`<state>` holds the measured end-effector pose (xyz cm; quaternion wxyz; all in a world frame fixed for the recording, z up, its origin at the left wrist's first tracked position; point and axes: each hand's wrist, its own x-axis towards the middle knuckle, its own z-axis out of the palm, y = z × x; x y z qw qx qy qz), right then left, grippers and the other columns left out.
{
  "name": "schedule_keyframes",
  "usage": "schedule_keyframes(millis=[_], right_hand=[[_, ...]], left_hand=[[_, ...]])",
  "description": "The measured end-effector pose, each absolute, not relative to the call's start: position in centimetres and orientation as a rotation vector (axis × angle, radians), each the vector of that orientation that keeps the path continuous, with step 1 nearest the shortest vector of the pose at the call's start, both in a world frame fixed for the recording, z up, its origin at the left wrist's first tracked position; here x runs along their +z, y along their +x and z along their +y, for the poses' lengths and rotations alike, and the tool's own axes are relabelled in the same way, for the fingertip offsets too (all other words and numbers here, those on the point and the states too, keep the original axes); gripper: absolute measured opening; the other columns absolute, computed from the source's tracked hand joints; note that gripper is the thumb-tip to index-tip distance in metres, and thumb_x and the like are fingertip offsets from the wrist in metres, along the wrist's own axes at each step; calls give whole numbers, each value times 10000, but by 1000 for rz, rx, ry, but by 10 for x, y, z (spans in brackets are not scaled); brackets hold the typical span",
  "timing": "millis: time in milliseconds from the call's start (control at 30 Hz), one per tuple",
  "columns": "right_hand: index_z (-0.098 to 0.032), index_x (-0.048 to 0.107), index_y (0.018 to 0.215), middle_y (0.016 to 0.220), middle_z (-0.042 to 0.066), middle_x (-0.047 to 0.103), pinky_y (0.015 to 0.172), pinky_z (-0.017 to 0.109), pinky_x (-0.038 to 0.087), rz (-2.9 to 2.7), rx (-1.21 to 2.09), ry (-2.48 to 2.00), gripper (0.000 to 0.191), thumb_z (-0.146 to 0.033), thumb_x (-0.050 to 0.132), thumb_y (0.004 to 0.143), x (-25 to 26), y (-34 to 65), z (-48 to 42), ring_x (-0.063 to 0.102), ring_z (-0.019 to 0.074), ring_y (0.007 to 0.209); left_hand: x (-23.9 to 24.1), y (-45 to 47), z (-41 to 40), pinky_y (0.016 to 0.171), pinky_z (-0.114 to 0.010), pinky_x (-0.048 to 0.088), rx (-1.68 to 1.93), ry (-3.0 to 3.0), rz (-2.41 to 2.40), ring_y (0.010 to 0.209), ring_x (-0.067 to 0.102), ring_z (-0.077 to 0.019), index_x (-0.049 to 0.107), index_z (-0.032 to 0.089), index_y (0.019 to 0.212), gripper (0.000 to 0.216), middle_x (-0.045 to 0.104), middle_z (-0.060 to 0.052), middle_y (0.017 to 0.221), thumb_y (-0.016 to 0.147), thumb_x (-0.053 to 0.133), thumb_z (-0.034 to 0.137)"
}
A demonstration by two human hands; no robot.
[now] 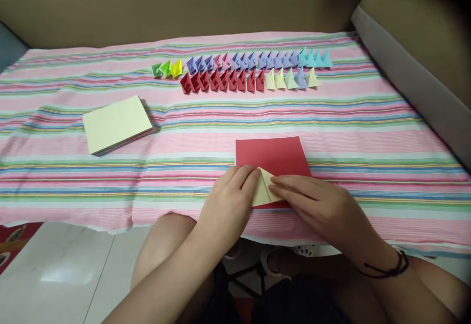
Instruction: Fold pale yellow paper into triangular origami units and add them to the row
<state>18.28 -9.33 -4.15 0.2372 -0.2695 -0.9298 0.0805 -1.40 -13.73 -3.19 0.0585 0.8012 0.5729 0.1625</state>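
A pale yellow sheet of origami paper (262,194), folded to a point at the top, lies on a red sheet (274,153). My left hand (232,194) holds the paper's left side, its fingers curled over the edge. From the right, my right hand (320,201) presses the folded flap with its fingertips, its fingers close together. The thumbs and part of the paper's lower edge are hidden beneath the hands.
A stack of pale yellow paper (117,124) rests at the left. Along the back stand two rows of small folded paper pieces, including red ones (223,81) and turquoise ones (314,58). The striped cloth (198,142) ends above my knees. A padded side (415,59) rises at the right.
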Motion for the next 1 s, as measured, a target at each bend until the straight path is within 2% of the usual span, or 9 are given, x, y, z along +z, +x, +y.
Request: schedule_keyframes(millis=[133,300,467,633,1000], right_hand=[[-217,623,1148,1141,77,662,861,391,546,-2532,276,-704,341,-90,459,877,-41,183,-92,627,232,1036],[-212,618,1148,1152,72,656,890,386,532,-2542,345,-714,329,-105,504,859,-39,184,-93,610,226,1060],[-235,671,1025,1093,52,667,810,345,560,-2344,589,-986,212,-251,589,831,-35,180,-93,648,215,952],[-271,698,949,981,28,700,757,362,559,-2243,671,-1128,173,-228,587,824,-37,173,-91,659,217,883],[-277,705,957,998,26,693,742,357,547,-2225,714,-1141,190,-216,569,839,-38,172,-91,650,216,889]], left_hand=[[-36,-15,-140,887,-378,500,515,2457,1632,1090,521,-211,464,178,1283,391,524,-77,1321,893,438,158],[-41,-16,-140,875,-380,514,453,2458,1614,1114,510,-222,460,165,1296,412,506,-57,1348,884,468,165],[-39,-16,-140,853,-388,529,425,2461,1614,1105,514,-226,468,151,1295,416,502,-56,1351,879,461,145],[-39,-15,-140,868,-398,526,398,2460,1610,1138,505,-225,468,164,1299,428,486,-61,1364,878,422,107],[-39,-14,-139,894,-387,511,358,2425,1613,1144,495,-225,443,152,1320,431,456,-44,1390,894,384,128]])
